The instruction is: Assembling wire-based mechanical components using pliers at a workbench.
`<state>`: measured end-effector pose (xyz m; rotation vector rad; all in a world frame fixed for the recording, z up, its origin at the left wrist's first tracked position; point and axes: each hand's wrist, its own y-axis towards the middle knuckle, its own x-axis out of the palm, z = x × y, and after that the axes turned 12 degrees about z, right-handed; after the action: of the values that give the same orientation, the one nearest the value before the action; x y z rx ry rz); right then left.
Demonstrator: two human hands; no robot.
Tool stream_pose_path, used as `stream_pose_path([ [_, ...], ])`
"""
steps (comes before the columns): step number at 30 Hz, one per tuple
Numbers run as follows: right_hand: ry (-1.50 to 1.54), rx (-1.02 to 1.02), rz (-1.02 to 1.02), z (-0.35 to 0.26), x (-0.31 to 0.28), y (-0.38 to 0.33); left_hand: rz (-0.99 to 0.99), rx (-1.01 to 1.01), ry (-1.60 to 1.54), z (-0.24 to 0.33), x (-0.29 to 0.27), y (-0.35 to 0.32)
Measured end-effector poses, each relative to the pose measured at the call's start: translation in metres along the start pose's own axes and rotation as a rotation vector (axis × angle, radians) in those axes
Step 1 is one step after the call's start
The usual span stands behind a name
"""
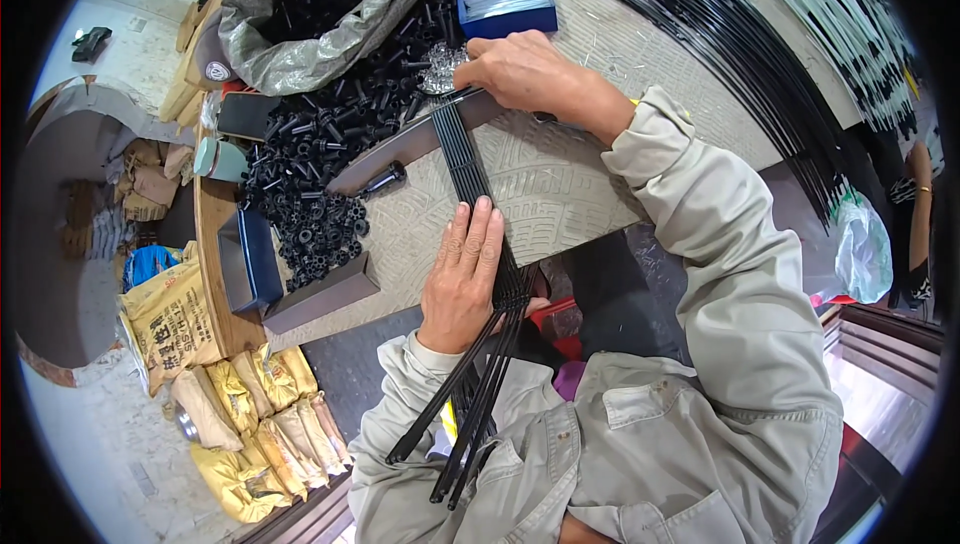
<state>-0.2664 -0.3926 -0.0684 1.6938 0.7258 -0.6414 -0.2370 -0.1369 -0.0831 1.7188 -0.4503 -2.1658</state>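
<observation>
My left hand lies across a row of thin black rods, its fingers straight and pressed together on top. What looks like its thumb shows under the rods on the right. The rods run side by side over the table edge, and their thicker near ends fan out over my lap. At their far ends my right hand is closed in a pinch, and its fingertips hide what they hold. A small heap of clear pieces lies just left of it. Behind is a blue box of thin, pale strips.
Black plastic fittings cover the table's left side, behind a metal divider. A woven sack stands at the back. More black rods lie at right, near another person's arm. Yellow packets sit lower left.
</observation>
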Motion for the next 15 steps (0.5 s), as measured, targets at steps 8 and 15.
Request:
stream_pose_path([
  [8,-0.034,-0.003,-0.021,-0.006,0.012,0.005,0.044,0.051,0.057,-0.001,-0.005,0.003],
  [15,0.079,0.088,0.073,-0.002,0.009,0.007,0.071,-0.006,-0.05,-0.006,0.005,0.0],
])
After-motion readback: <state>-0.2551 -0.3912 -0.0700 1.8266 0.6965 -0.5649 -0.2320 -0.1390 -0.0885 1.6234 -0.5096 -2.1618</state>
